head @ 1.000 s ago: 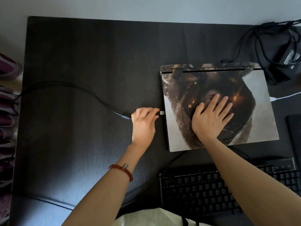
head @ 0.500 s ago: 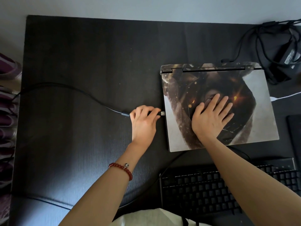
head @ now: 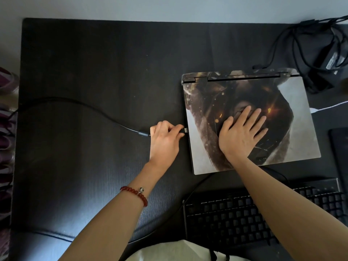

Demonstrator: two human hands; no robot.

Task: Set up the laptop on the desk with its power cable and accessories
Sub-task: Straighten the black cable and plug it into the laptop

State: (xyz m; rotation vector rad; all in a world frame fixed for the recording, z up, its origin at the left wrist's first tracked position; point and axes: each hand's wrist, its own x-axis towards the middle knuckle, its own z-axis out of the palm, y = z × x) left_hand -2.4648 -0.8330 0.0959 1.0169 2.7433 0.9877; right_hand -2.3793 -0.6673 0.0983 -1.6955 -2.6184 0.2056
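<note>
Plugging in a cable looks like the step in hand: the left hand [head: 165, 140] pinches the black cable's silver-tipped plug [head: 185, 130] at the left edge of the closed, art-skinned laptop [head: 293, 129] on the black desk [head: 94, 72], while the right hand [head: 243, 136] lies flat and open on the lid, gripping nothing. Next, the plug likely needs a straight push into the port.

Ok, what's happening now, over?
Left hand pinching plug at laptop edge. Right hand flat on lid. Nothing in the way.

Red bead bracelet [head: 134, 194] w/ charm, bare forearms
</note>
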